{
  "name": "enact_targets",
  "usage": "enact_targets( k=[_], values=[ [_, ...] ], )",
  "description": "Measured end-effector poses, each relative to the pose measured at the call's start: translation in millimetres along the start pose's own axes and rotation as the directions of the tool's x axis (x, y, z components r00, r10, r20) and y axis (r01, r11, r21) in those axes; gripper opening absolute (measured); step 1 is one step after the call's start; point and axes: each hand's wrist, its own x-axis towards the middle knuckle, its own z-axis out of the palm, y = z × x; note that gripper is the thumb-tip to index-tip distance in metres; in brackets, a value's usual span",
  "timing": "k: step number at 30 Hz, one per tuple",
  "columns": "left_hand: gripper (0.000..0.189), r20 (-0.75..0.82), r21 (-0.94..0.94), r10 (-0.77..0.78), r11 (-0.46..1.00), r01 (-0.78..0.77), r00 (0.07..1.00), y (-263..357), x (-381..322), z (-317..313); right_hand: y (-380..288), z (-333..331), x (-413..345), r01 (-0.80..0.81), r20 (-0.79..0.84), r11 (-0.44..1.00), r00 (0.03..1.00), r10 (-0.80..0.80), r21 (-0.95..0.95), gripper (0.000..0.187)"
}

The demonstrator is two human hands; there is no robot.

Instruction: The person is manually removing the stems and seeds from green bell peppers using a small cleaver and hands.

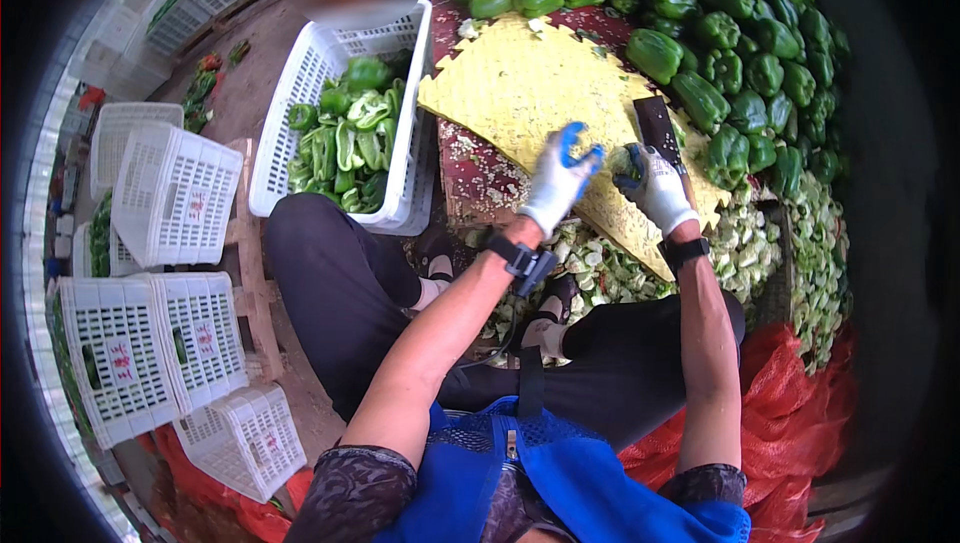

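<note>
My left hand (559, 177), in a white knit glove with blue-coated fingertips, hovers over the yellow foam mat (517, 85). Its fingers are apart and nothing is between them. To the right, my right hand (654, 181), gloved alike, has its fingers curled round a pale green pepper piece (621, 162). A knife with a broad dark blade (657, 129) lies along the outer side of that hand, its handle partly behind the glove; whether the hand also grips it I cannot tell. Seeds and scraps speckle the mat.
Whole green bell peppers (724, 33) are heaped behind and right of the mat. At left, a white plastic crate (262, 168) holds cut peppers (345, 145), with one blurred pepper (367, 73) above them. Pepper trimmings (817, 258) pile below, near red mesh sacking (795, 408). Several crates (176, 198) stand farther left.
</note>
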Motion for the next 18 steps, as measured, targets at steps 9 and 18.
enact_targets(
  k=[9, 18],
  values=[
    [0.027, 0.301, -0.240, -0.103, 0.954, 0.180, 0.948, 20.2, 13.7, -20.3, -52.4, -18.8, 16.5, 0.181, -0.077, 0.951, 0.983, -0.167, 0.251, 0.049],
    [0.039, 0.438, -0.770, -0.124, 0.458, 0.443, 0.890, 21.1, 16.0, -37.6, -72.2, -27.0, 38.9, -0.090, 0.096, 0.322, 0.995, -0.002, 0.942, 0.014]
  ],
)
